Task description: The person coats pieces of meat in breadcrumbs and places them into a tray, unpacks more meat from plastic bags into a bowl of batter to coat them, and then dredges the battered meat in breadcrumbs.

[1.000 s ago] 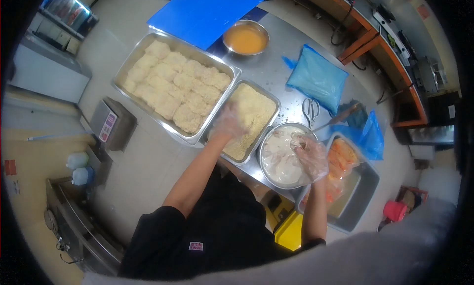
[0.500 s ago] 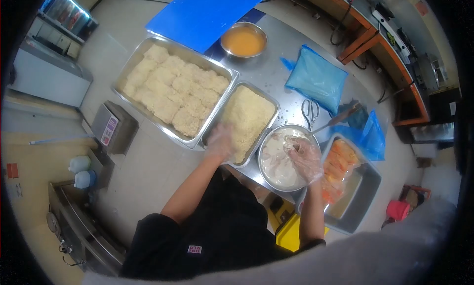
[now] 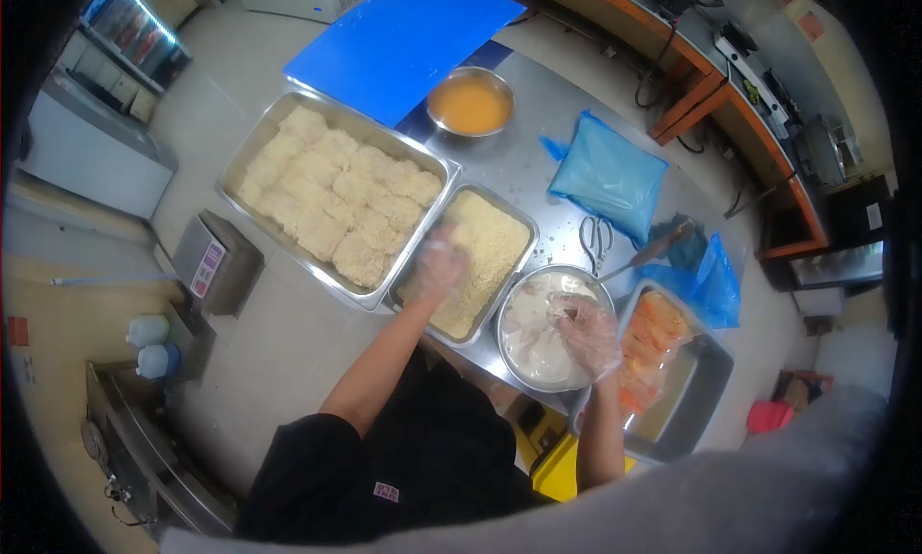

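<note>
A kitchen surrounds the worktable, seen through a round wide-angle lens.
At upper left we see a lit glass-door fridge and, nearer, a pale chest freezer; below them, a boxy metal unit bears a pink and white label. Two plastic jugs, one whitish and one bluish, sit side by side above a metal sink unit at lower left. Along the upper right, we find an orange-framed counter with cooking equipment on top. A pinkish-red object, too blurred for us to name, is at far right, and something bright yellow shows beneath the table.
</note>
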The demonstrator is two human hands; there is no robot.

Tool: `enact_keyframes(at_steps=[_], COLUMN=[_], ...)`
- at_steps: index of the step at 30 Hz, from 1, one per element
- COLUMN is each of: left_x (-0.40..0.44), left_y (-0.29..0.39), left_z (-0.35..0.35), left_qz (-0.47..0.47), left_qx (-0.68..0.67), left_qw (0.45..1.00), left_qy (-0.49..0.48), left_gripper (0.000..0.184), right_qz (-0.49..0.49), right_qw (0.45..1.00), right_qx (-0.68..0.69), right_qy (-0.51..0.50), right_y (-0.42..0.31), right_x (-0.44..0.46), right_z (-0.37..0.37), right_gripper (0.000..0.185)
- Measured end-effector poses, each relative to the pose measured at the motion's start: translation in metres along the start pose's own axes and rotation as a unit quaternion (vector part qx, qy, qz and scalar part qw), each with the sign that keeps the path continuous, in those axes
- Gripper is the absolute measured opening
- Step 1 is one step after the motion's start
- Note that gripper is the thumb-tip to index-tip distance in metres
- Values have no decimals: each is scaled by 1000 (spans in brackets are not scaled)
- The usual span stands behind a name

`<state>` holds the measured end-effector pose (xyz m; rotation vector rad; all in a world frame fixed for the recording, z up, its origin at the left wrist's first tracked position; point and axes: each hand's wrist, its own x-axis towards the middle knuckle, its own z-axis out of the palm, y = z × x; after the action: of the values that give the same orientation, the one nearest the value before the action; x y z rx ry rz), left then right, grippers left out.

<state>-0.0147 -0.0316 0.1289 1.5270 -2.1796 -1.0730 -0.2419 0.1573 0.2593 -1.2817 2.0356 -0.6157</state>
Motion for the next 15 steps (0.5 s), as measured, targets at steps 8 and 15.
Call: enact_keyframes(at_steps=[8, 15], left_x=[14, 9], left_y=[18, 22], left_z=[37, 7], left_qz=[229, 262], left_qx=[274, 310], left_qw=[934, 911], left_qy=[15, -73], left_gripper=[79, 83], right_qz=[3, 23], right_qw=[1000, 1000], right_qx=[1, 1], right_qy=[1, -2], right_y=[-4, 0], right_x=[-2, -7], right_z=[-3, 3], right_gripper=[36, 38])
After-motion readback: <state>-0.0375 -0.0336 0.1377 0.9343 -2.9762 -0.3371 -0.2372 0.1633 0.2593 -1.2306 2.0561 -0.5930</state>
